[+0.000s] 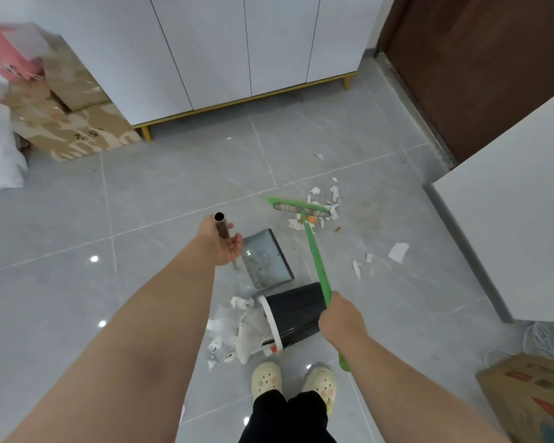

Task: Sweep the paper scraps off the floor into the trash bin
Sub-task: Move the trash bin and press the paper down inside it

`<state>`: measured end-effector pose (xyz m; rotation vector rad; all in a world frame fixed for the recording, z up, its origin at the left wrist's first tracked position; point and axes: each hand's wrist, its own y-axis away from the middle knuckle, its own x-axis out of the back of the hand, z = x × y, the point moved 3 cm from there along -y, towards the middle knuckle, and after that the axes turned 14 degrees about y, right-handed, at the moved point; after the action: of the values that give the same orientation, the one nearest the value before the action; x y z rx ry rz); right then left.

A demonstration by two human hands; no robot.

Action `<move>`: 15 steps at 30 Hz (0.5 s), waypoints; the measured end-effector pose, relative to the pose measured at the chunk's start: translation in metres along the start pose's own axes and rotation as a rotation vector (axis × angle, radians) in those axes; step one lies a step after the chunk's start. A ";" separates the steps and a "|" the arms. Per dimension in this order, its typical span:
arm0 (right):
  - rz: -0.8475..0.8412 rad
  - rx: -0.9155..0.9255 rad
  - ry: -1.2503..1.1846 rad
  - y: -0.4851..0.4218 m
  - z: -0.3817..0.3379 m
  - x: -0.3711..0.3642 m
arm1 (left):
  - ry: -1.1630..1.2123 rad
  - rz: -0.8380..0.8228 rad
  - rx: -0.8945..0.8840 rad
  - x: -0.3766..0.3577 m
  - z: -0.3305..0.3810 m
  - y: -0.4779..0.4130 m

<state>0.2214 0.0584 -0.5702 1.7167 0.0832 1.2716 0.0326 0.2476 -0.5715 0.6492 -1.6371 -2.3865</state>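
Green plastic makes up the one broom [315, 257], whose head lies flat on the grey tiled floor [141, 193] beyond the trash bin [293, 311]. The right hand [339, 314] is wrapped round the broom's handle, just beside the bin's right side. The single bin is black with a white rim, and it lies on its side with its mouth to the left.

One grey-blue dustpan [267, 259] sits just beyond the bin. The left hand [223, 244] holds the dustpan's metal tube handle between curled fingers and thumb.

Paper scraps lie in three groups:
- a heap [234, 330] spilling at the bin's mouth
- a cluster [325, 199] beyond the bin, around the broom head
- a few loose pieces [397, 252] to the right of the bin, one larger than the rest

One more scrap [318, 156] lies alone, farther out than the cluster.

Two cream clogs [266, 377] stand on the near side of the bin. Stacked cardboard boxes [74, 123] sit far to its left, and one more box [531, 401] sits at the near right.
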 end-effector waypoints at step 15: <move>0.019 0.081 0.065 -0.002 -0.014 -0.044 | 0.041 -0.040 -0.185 0.017 -0.008 -0.028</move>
<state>0.1920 0.0443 -0.6023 1.7490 0.1589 1.3544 0.0244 0.2448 -0.6038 0.6971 -1.3785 -2.4963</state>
